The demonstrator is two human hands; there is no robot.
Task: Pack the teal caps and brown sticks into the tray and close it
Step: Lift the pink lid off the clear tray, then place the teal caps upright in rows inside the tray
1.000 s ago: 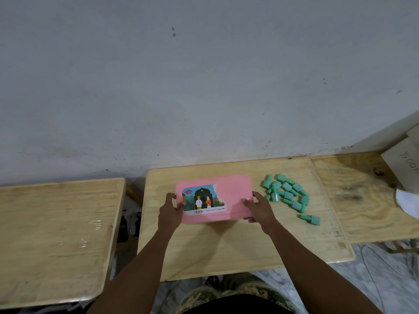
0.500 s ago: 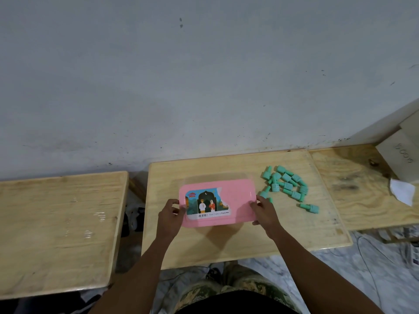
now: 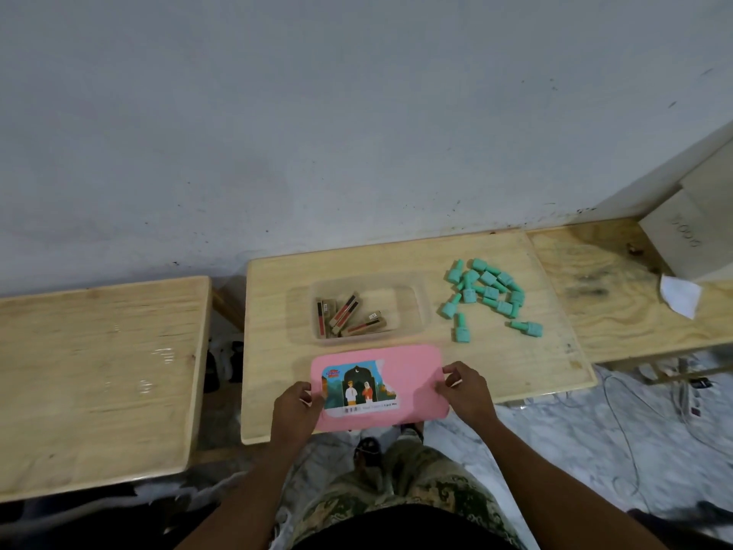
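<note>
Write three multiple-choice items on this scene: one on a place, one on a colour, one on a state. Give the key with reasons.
1. Where do the teal caps lie?
A. in the tray
B. on the table, right of the tray
C. on the lid

2. What colour is the lid?
A. pink
B. teal
C. brown

3. What state is the tray in?
A. shut
B. open, holding brown sticks
C. open, empty

Key: 1 B, the caps lie loose on the wood; 2 A, its surface is plainly pink; 3 B, both hands hold the lid off it and the sticks show inside.

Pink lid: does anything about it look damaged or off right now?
Yes. The picture label on the pink lid is torn ragged along its right edge. The lid itself looks intact, held by the left hand and right hand.
</note>
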